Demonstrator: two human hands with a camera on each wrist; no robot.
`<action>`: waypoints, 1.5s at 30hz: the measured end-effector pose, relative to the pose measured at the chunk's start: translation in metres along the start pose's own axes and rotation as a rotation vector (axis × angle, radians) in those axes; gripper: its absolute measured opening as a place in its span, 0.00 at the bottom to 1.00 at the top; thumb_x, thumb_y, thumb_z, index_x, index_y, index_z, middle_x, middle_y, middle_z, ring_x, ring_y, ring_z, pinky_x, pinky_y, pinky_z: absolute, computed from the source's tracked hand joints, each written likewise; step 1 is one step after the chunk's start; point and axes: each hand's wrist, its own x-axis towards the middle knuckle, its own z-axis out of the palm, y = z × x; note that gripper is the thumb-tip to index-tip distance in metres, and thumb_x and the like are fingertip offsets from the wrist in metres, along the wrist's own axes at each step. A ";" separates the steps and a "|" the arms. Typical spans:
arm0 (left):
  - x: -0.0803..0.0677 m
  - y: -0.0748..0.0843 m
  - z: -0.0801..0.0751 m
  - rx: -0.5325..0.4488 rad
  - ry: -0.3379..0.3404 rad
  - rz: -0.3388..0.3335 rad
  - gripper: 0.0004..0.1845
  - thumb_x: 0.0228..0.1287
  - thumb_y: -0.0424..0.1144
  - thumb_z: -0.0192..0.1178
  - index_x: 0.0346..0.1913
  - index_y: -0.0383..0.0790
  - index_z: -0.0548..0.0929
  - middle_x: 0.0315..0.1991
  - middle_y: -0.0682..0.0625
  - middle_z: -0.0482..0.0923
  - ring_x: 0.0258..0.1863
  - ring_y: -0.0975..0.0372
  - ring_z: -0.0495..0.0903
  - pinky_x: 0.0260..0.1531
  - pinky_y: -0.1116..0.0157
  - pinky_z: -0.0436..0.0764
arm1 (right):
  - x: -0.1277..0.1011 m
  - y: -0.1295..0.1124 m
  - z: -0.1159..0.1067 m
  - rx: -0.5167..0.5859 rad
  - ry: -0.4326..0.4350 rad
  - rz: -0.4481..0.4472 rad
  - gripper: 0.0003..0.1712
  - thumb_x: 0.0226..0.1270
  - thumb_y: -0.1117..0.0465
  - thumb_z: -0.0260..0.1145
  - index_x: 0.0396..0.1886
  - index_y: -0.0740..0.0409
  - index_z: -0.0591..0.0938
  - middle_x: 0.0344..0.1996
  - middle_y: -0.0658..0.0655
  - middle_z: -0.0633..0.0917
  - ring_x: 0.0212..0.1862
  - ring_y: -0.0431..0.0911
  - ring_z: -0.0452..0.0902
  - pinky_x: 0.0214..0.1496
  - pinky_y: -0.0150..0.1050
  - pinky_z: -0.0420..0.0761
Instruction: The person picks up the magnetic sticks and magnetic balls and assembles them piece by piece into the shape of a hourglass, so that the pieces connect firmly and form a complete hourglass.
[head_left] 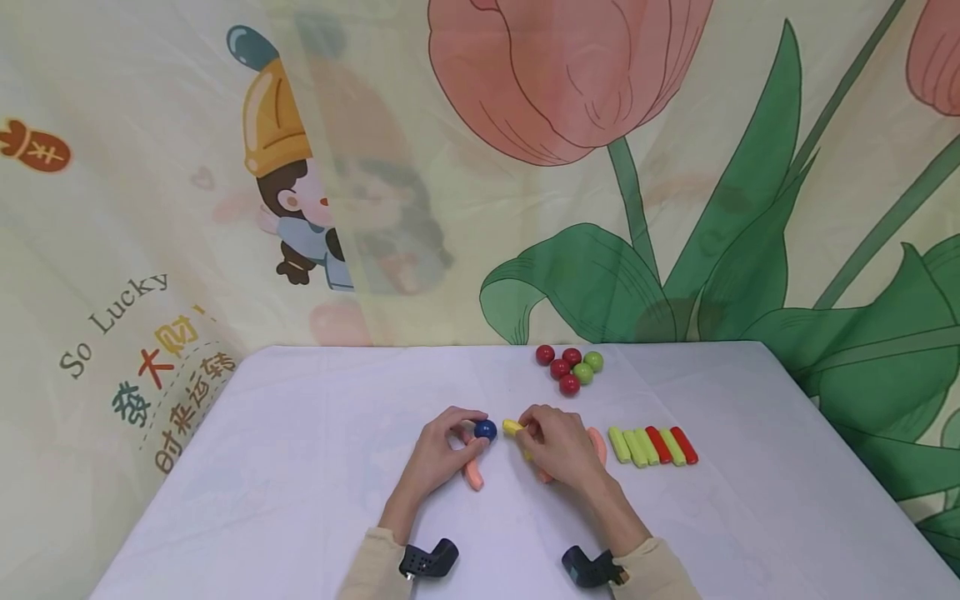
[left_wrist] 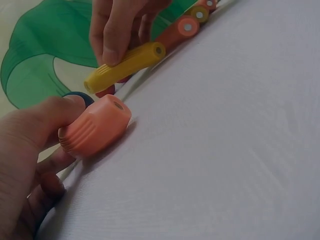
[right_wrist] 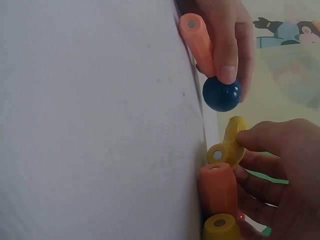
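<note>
On the white table [head_left: 300, 467] my left hand [head_left: 467, 435] pinches a dark blue ball [head_left: 485, 430] at its fingertips and presses a salmon-pink stick [head_left: 474, 476] under it. The left wrist view shows my thumb on that pink stick [left_wrist: 95, 127]. My right hand [head_left: 527, 431] pinches a yellow stick [head_left: 512, 427] whose end points at the ball, a small gap apart. In the right wrist view the blue ball [right_wrist: 221, 94] hangs just above the yellow stick [right_wrist: 227, 147]. An orange stick [head_left: 597, 444] and another yellow one [right_wrist: 220, 228] lie under my right hand.
A cluster of red and green balls [head_left: 570, 367] lies near the table's far edge. A row of green and red sticks [head_left: 652, 446] lies to the right of my right hand. A printed curtain [head_left: 525, 167] hangs behind the table.
</note>
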 end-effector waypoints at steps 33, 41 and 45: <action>-0.001 0.002 0.000 0.013 -0.045 0.064 0.18 0.56 0.40 0.67 0.51 0.52 0.81 0.45 0.58 0.79 0.30 0.67 0.73 0.31 0.72 0.74 | -0.002 -0.004 0.007 -0.039 -0.007 -0.060 0.08 0.60 0.55 0.67 0.37 0.50 0.83 0.22 0.43 0.74 0.28 0.39 0.67 0.49 0.46 0.69; -0.001 0.004 -0.002 -0.036 -0.117 0.074 0.18 0.57 0.31 0.63 0.51 0.47 0.81 0.49 0.57 0.77 0.36 0.67 0.74 0.30 0.72 0.72 | -0.002 -0.003 0.008 -0.042 -0.014 -0.059 0.08 0.60 0.55 0.67 0.39 0.50 0.83 0.24 0.43 0.76 0.29 0.39 0.67 0.50 0.48 0.70; 0.000 0.004 -0.003 -0.043 -0.128 0.084 0.18 0.58 0.31 0.63 0.51 0.47 0.81 0.50 0.57 0.76 0.35 0.66 0.74 0.31 0.72 0.72 | -0.001 -0.003 0.008 -0.044 -0.024 -0.053 0.09 0.61 0.55 0.67 0.40 0.51 0.83 0.25 0.43 0.77 0.29 0.39 0.68 0.52 0.49 0.70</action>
